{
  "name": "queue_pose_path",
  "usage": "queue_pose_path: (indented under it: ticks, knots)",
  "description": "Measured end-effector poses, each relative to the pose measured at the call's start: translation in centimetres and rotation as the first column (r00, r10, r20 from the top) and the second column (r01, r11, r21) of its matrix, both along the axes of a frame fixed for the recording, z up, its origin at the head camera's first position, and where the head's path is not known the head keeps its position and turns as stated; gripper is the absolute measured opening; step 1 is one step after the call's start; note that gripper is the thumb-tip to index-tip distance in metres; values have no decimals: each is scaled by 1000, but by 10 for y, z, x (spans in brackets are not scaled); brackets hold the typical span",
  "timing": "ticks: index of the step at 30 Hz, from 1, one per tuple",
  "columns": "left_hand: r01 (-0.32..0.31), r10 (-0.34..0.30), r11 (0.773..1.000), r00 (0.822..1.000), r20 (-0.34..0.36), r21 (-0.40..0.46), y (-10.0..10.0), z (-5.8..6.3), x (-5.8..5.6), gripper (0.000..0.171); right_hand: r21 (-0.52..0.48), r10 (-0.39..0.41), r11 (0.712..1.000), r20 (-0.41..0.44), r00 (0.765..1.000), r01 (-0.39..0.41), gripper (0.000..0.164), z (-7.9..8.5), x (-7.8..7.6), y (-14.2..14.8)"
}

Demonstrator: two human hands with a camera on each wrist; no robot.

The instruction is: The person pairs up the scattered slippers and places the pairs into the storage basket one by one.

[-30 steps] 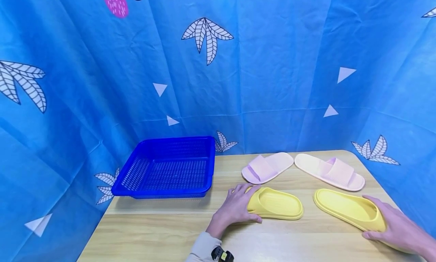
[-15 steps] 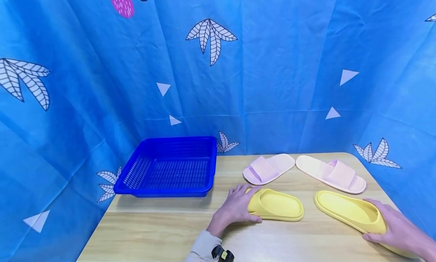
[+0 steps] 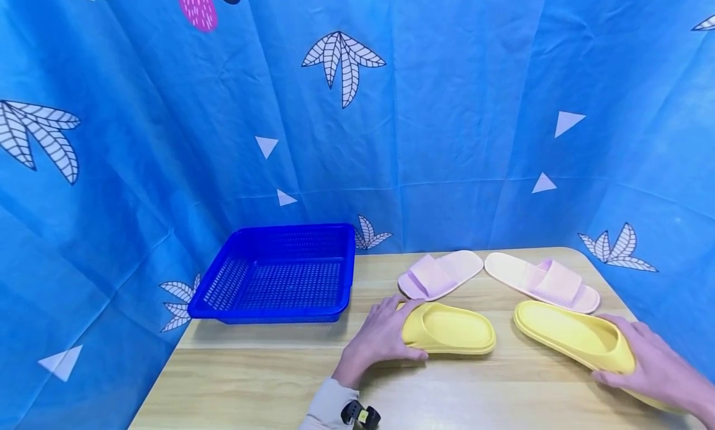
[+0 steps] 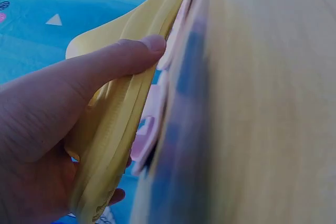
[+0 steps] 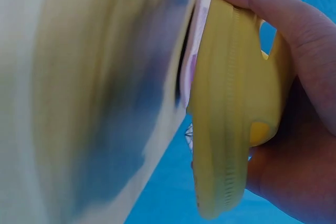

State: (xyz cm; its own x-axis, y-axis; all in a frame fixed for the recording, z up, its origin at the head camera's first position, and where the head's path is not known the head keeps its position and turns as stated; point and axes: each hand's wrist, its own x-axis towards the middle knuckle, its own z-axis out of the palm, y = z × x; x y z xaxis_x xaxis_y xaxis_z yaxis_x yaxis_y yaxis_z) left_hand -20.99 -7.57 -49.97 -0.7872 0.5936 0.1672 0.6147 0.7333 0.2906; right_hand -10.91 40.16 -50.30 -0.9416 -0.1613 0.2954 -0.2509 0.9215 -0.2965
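Observation:
My left hand (image 3: 385, 331) grips a yellow slipper (image 3: 458, 329) by its closed toe end, the heel pointing right. Its thumb (image 4: 134, 55) lies along the sole's edge in the left wrist view, and fingertips show past the far side. On the right, my right hand (image 3: 648, 363) holds the matching yellow slipper (image 3: 564, 327) over the toe, with the heel angled up and left. The right wrist view shows this slipper (image 5: 220, 108) side-on, thumb on the sole's edge. Both slippers are close over the wooden table, with a gap under them in the wrist views.
A blue mesh basket (image 3: 268, 317) stands at the back left of the table (image 3: 251, 380). Behind the yellow pair lie two pink slide slippers, the left one (image 3: 432, 278) and the right one (image 3: 558, 282). A blue patterned curtain (image 3: 447, 107) hangs behind and at the sides.
Over the last half second both hands and the yellow slippers have risen slightly from the table. Before that, both hands held the slippers nearly still. The basket and pink slippers stay put.

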Motion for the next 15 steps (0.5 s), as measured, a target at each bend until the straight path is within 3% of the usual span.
queue_pose_path:
  ticks: [6,15]
  knots:
    - [-19,20,1000,999,-43,14,-6,15,2,102,-6,-4,1000,-21,1000,4,105,11,-3,-7]
    - [-42,43,999,995,-90,9,-13,28,5,100,-35,3,999,-60,998,-5,110,24,-12,-18]
